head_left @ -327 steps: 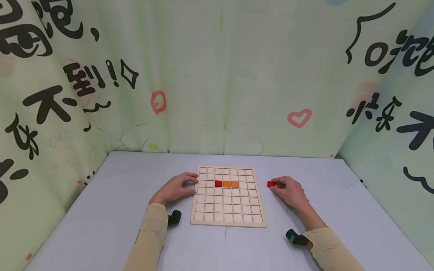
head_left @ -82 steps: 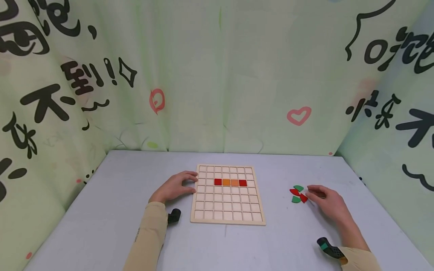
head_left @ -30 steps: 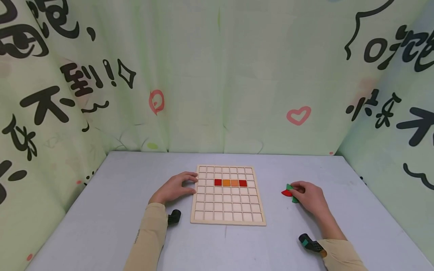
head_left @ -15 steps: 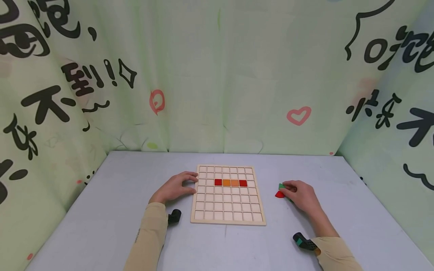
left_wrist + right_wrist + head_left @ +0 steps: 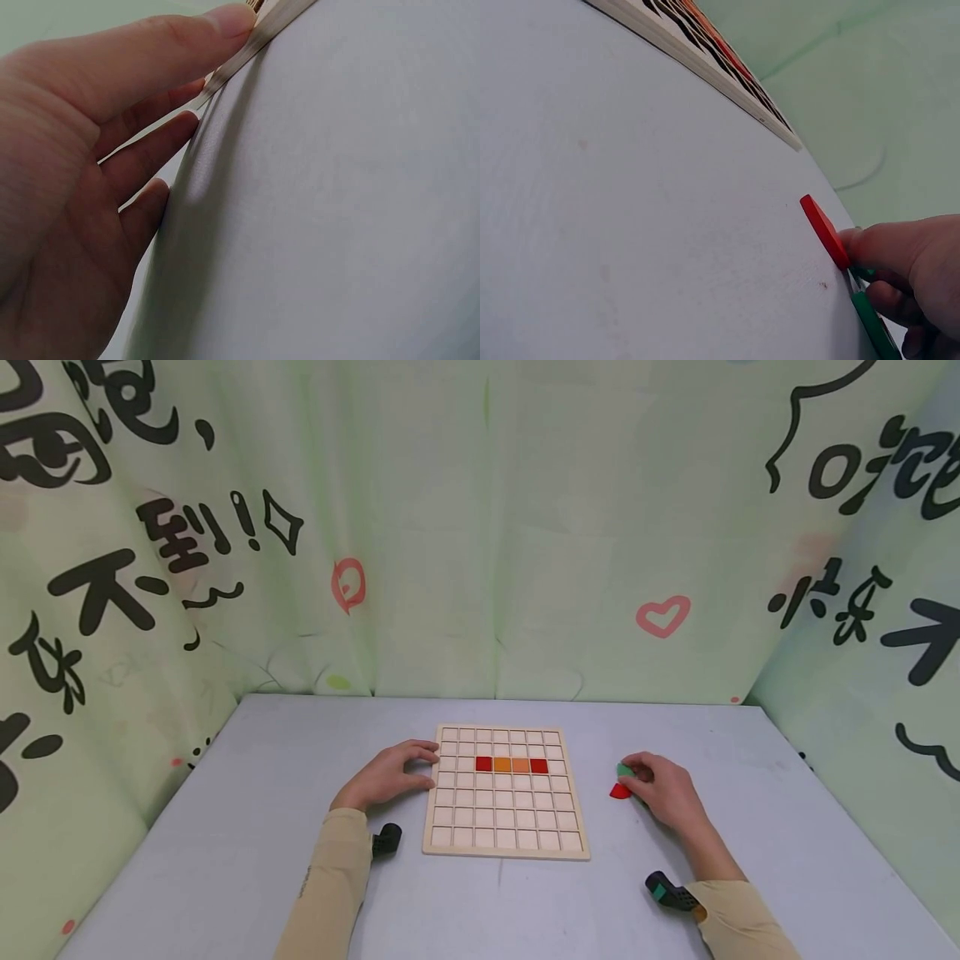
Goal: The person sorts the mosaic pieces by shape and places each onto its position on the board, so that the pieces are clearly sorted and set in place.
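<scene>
A wooden grid board point(image 5: 506, 855) lies flat on the table, with a row of two orange squares point(image 5: 511, 765) between a red square point(image 5: 483, 764) and another red one point(image 5: 538, 766). My left hand point(image 5: 382, 777) rests its thumb and fingertips against the board's left edge. Right of the board, my right hand point(image 5: 662, 787) pinches a small green piece point(image 5: 625, 770) between thumb and finger. A red curved-edged piece point(image 5: 619, 792) is just below the fingertips. In the right wrist view another green piece point(image 5: 875, 326) lies beside the red one, mostly hidden in the head view.
A white-covered table point(image 5: 502, 914) carries everything. Behind and at both sides hangs a pale green curtain point(image 5: 570, 527) with printed characters. A black wrist camera point(image 5: 386, 840) sits at the left sleeve and a similar wrist camera point(image 5: 670, 891) at the right.
A red square has joined the row's right end. My right hand has gathered the loose red and green pieces and slid them left toward the board. The left hand stays at the edge.
</scene>
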The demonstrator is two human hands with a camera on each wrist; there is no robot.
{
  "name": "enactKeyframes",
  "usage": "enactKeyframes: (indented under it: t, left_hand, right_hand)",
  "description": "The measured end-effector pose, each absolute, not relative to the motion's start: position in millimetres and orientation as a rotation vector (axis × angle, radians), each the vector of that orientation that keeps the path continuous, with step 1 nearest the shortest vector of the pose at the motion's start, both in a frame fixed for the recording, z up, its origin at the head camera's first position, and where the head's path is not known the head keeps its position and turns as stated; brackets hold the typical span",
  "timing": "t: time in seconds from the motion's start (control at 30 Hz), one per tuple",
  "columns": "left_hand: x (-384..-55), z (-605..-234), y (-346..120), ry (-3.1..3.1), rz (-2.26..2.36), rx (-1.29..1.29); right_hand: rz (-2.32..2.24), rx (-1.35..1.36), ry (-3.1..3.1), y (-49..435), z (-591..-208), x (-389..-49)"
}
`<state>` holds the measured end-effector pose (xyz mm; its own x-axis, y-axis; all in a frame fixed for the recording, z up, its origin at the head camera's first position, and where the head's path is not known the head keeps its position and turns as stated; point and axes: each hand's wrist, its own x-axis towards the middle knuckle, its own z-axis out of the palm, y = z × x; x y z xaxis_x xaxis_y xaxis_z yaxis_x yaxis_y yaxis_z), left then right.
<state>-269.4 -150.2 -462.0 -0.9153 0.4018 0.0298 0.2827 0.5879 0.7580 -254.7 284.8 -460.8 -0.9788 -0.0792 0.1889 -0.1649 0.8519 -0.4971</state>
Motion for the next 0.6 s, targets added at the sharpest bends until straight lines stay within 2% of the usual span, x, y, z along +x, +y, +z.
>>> enactKeyframes:
  t: [0.6]
  left_hand:
    - [-269.2,-462.3,-149.2,2.677,1.226,0.544]
  right_hand:
    - [0.792,0.187,-2.896,281.6,-459.7,-255.7]
